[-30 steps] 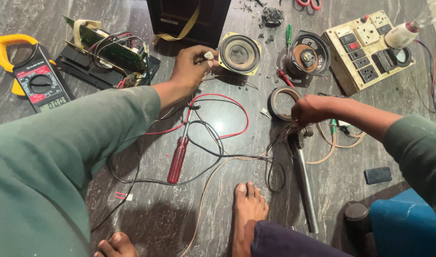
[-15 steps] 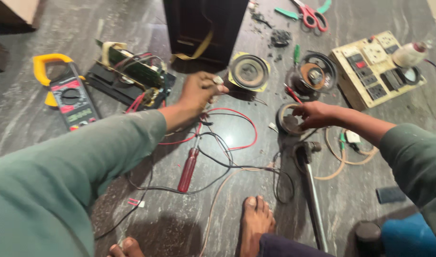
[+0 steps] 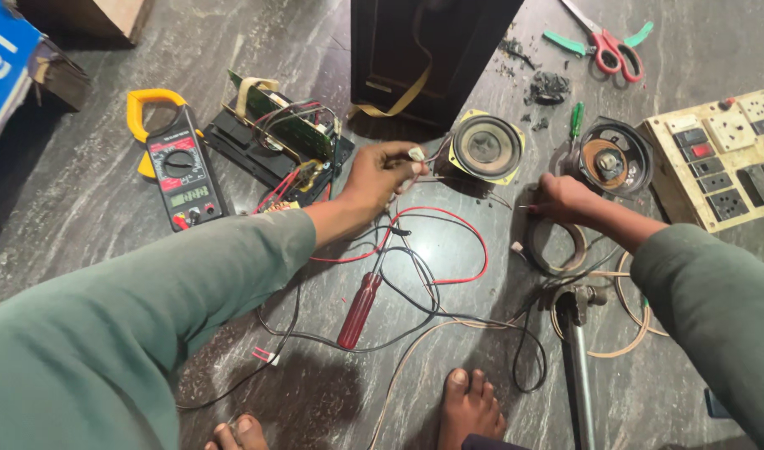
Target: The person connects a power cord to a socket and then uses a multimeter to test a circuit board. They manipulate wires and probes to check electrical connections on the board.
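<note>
My left hand (image 3: 380,177) pinches a small white connector (image 3: 415,154) on thin wires, just left of a small round speaker with a yellow frame (image 3: 486,148). My right hand (image 3: 565,198) is closed around a thin wire end that pokes out to the left, just above a dark roll of tape (image 3: 555,248) and below a second bare speaker (image 3: 615,158). Red and black wires (image 3: 448,250) loop across the floor between both hands. A red-handled screwdriver (image 3: 359,310) lies under my left forearm.
A tall black speaker cabinet (image 3: 423,50) stands behind. To the left are a circuit board (image 3: 286,129) and a yellow clamp meter (image 3: 177,167). Scissors (image 3: 607,46), a green screwdriver (image 3: 575,121) and a socket board (image 3: 723,158) lie right. A metal-shafted tool (image 3: 578,367) and my bare feet (image 3: 472,408) are near.
My head has leaned closer. The left hand stays by the yellow-framed speaker with the connector. The right hand has lifted slightly off the tape roll toward the gap between the speakers.
</note>
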`<state>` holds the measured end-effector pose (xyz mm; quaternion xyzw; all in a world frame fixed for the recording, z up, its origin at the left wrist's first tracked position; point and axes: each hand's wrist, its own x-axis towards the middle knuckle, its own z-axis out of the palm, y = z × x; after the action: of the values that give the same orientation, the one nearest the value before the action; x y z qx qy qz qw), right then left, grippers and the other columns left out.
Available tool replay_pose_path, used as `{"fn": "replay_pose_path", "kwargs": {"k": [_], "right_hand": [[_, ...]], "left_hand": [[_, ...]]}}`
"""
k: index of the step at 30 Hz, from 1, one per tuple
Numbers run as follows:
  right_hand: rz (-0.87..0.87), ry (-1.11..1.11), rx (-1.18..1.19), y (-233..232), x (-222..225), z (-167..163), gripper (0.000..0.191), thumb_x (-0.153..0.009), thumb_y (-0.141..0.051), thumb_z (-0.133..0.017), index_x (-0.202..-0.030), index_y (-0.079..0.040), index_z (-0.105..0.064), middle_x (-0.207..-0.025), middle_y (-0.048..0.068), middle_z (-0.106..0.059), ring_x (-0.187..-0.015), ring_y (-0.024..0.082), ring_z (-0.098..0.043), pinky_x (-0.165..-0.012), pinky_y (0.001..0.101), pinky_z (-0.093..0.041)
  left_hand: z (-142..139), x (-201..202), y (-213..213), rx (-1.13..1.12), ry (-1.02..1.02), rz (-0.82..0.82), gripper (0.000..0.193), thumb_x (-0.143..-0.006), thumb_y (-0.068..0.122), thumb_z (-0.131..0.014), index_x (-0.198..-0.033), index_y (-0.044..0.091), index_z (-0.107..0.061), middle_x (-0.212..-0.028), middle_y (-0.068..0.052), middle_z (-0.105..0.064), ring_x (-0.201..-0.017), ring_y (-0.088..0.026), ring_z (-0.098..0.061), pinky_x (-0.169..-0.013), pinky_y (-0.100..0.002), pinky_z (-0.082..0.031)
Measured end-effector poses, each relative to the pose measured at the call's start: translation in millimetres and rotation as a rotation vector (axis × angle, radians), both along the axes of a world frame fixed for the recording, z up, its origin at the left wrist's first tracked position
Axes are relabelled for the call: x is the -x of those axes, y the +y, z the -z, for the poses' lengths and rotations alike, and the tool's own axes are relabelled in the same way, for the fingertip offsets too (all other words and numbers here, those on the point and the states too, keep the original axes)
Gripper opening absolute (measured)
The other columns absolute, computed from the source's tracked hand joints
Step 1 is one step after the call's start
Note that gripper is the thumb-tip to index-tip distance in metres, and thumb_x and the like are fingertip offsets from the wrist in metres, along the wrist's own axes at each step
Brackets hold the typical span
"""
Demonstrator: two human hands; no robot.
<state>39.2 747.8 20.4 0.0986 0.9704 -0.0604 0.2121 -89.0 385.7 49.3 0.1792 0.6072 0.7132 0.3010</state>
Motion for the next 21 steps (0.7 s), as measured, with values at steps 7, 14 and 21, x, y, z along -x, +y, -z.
{"fn": "replay_pose_path", "kwargs": {"k": [7,14,21], "right_hand": [[0.112,-0.003,0.516,-17.3,5.7,-26.7,0.032,-0.087,-0.020,-0.071,-0.114,-0.003,-0.070,-0.092,0.020,-0.075,-0.078,0.038,-0.070,-0.072,0.0443,-0.054],[0.031,0.062,0.275,-18.4,3.9,-49.7,0.027,-0.090,-0.021,-0.067,-0.112,-0.005,-0.072,-0.096,0.013,-0.081,-0.090,0.023,-0.078,-0.081,0.0375,-0.058],[0.046,0.021,-0.034,-5.4,-49.6,-63.0,0.046,-0.089,-0.041,-0.075,-0.119,-0.006,-0.071,-0.113,0.022,-0.075,-0.106,0.037,-0.072,-0.090,0.0448,-0.056]], "left_hand": [[20.1,1.5,0.2,-0.140,0.143,0.039,0.030,-0.098,-0.001,-0.065,-0.128,-0.003,-0.069,-0.105,-0.006,-0.073,-0.094,-0.010,-0.071,-0.085,-0.022,-0.059],[6.8,-1.8,-0.9,-0.100,0.100,0.051,0.031,-0.096,0.005,-0.065,-0.126,-0.005,-0.067,-0.097,-0.006,-0.072,-0.086,-0.009,-0.068,-0.079,-0.024,-0.055],[-29.0,-5.5,-16.6,0.344,0.306,0.001,0.027,-0.094,0.023,-0.066,-0.111,0.003,-0.072,-0.083,-0.004,-0.074,-0.071,-0.014,-0.063,-0.065,-0.033,-0.049]]}}
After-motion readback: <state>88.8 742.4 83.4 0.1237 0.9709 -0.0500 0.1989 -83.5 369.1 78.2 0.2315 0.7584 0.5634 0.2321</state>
